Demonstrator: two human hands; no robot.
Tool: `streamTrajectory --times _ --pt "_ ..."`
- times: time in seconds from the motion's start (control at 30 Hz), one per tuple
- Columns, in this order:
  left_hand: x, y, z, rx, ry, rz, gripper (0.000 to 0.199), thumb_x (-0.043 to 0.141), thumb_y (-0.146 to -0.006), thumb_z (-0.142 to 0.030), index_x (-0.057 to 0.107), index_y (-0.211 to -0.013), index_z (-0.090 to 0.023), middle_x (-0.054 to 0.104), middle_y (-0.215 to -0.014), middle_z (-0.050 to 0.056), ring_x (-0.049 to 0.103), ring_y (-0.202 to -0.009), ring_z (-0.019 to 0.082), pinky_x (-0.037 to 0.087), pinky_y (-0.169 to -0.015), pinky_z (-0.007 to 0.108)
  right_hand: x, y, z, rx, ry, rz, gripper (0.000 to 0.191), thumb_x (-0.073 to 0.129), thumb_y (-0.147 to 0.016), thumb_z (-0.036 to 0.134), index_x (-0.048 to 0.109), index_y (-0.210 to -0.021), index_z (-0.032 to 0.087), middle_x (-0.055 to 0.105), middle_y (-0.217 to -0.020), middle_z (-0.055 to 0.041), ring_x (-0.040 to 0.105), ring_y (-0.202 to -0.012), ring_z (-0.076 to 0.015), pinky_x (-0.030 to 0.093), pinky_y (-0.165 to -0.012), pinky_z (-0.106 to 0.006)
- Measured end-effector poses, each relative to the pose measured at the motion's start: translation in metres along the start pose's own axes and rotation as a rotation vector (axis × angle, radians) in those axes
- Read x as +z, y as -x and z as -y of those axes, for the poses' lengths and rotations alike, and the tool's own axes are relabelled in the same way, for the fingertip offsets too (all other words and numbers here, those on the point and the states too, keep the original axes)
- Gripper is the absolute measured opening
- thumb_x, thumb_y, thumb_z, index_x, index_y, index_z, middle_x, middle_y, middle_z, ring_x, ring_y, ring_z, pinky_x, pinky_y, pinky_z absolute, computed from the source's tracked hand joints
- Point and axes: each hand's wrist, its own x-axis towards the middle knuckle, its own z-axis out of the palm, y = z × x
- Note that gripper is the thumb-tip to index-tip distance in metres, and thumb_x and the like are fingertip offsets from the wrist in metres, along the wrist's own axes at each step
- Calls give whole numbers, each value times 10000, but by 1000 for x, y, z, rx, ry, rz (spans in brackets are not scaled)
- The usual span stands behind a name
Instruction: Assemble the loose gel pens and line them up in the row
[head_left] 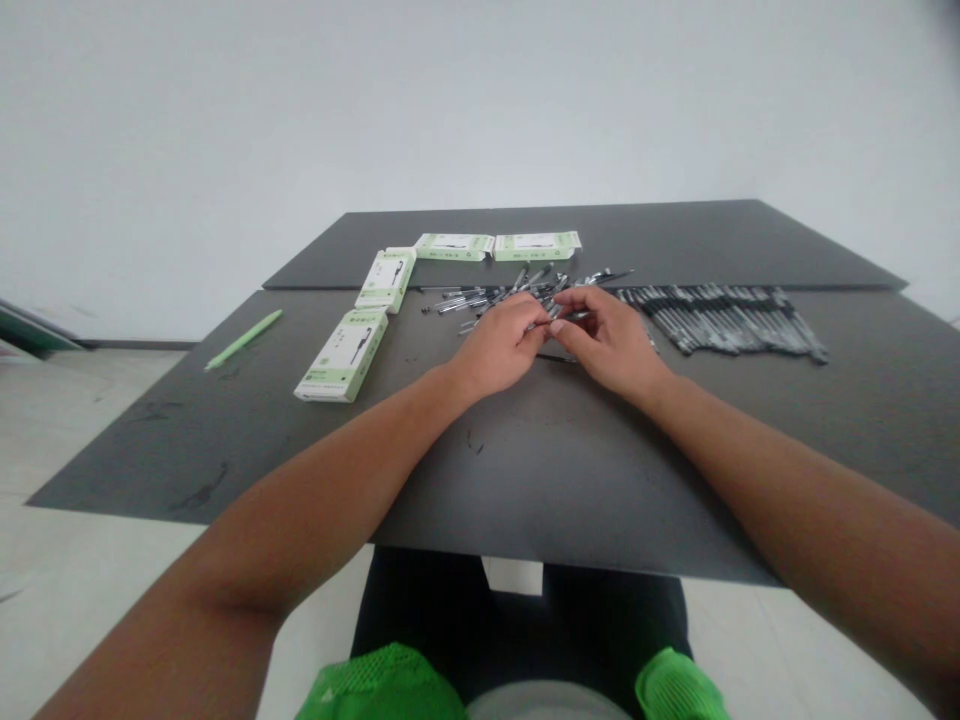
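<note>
My left hand and my right hand meet fingertip to fingertip above the middle of the table, both closed in a pinch. Anything between the fingers is too small and hidden to name. Just behind and partly under them lies a loose pile of clear pens with black parts, pointing in mixed directions. One dark thin pen shows on the table below my fingertips. To the right of my right hand, many similar pens lie side by side in a slanting row.
Two green-and-white pen boxes lie on the left, and two more boxes along the back. A light green pen rests at far left. A seam crosses the dark table; a white wall stands behind.
</note>
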Motion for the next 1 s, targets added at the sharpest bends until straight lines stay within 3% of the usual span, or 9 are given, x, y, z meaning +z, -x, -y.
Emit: streamTrajectory --times 0.33,0.67,0.87,1.0 --pt "-3 -1 1 46 -18 -13 184 556 -1070 -226 626 -901 -203 668 -978 78 637 -968 231 512 -885 380 1 -1 1 -4 -15 10 434 768 -928 465 738 -1286 221 771 -1131 -100 705 -840 -248 577 -767 -400" --pt "-1 0 3 35 -46 -7 177 559 -1062 -203 637 -903 -203 669 -985 76 644 -974 229 516 -883 376 1 -2 -1 17 -29 43 437 770 -915 447 736 -1293 229 776 -1108 -91 682 -768 -231 569 -709 -393" --pt "1 1 8 25 -37 -6 178 591 -1052 -219 645 -883 -196 674 -961 73 644 -947 223 514 -872 373 0 -3 -7 52 -8 72 391 758 -927 455 734 -1245 228 762 -947 -57 682 -755 -239 551 -706 -384" --pt "1 1 9 23 -35 10 195 603 -1053 -258 651 -874 -198 688 -964 80 655 -969 236 524 -892 387 -1 -5 -4 116 -126 89 277 604 -1014 443 727 -1145 231 658 -679 3 623 -615 -216 506 -643 -364"
